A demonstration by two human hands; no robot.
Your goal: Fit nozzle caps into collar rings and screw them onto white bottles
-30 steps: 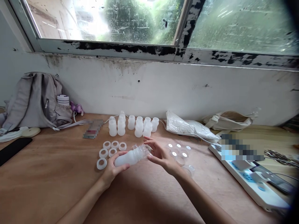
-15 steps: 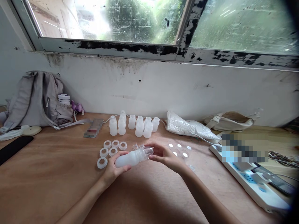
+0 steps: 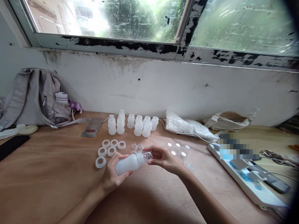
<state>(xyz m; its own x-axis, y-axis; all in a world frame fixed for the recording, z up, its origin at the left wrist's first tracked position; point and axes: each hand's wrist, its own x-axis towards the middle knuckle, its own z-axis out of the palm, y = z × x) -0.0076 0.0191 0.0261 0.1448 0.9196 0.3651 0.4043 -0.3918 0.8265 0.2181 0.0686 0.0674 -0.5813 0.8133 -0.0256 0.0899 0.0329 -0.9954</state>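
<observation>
My left hand (image 3: 114,171) is wrapped round the frosted body of a baby bottle (image 3: 128,164), which lies tilted with its top to the right. A clear cap (image 3: 147,155) covers the bottle's top, and the fingers of my right hand (image 3: 161,157) are closed round its end. Left of the bottle, several white collar rings (image 3: 102,151) lie on the table. Just behind it are small clear nipples (image 3: 140,147), partly hidden by my right hand. Thin clear discs (image 3: 183,154) with white centres lie to the right.
Frosted bottles without tops (image 3: 146,128) and capped ones (image 3: 112,125) stand along the wall. A backpack (image 3: 35,96) is at the left. A silvery pouch (image 3: 184,124), a beige bag (image 3: 229,120) and a white power strip (image 3: 245,177) with cables occupy the right.
The view has shifted slightly. The bottle stays in my left hand, and my right hand's fingers have closed in around the cap's end. More of the nipples shows behind the bottle.
</observation>
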